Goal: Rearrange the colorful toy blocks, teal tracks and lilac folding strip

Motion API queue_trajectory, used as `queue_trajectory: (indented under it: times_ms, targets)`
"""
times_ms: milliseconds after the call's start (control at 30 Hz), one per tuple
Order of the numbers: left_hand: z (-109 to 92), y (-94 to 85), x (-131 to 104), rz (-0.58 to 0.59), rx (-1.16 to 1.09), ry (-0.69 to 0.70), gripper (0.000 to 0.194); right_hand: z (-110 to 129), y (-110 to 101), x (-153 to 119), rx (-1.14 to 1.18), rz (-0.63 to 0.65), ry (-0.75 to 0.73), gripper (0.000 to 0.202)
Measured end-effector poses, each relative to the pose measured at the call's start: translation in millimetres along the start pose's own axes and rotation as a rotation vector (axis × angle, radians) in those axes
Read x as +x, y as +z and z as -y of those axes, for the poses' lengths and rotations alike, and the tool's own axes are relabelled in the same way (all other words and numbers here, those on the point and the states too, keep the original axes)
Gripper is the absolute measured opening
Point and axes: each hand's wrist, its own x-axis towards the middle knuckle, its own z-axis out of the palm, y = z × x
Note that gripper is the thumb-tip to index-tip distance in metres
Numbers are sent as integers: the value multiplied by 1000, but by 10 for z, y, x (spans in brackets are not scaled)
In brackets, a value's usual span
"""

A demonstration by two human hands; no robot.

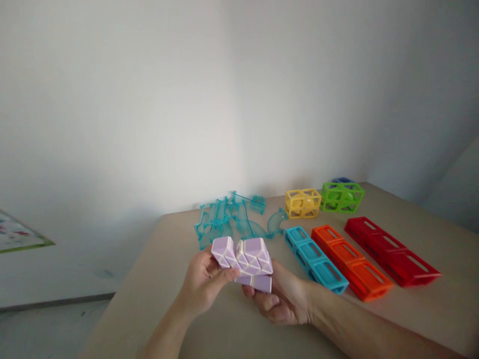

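Between my two hands is a lilac-and-white snake puzzle, folded into a compact lump of wedge segments with a notch at its top. My left hand is closed on its left side, the thumb lying across the front. From below and the right, my right hand grips it, fingers curled under the lowest segment. Parts of both hands' fingers are hidden behind the puzzle. It is held up above the table, in front of the transparent teal pieces.
Right of my hands lie a blue block frame, an orange one and a red one. Behind them stand a yellow cage block and a green one, with a dark blue piece beyond. A wall borders the table's back.
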Motion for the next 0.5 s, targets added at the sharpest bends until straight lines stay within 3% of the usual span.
queue_trajectory:
  times_ms: [100, 200, 267, 367, 500]
  targets:
    - [19, -4, 34, -71, -56, -3, 28, -52, 13, 68, -35, -76, -59, 31]
    - [22, -11, 101, -121, -97, -25, 29, -87, 17, 131, -128, -206, -384, 25]
    - [27, -17, 141, -131, -120, -84, 30, -83, 10, 139, -190, -213, -568, 31]
    - [36, -27, 172, -131, -157, -187, 31, -57, -4, 121, -319, -148, -714, 46]
    - [15, -32, 171, -116, -147, -216, 30, -47, -41, 154, -465, -243, -847, 39]
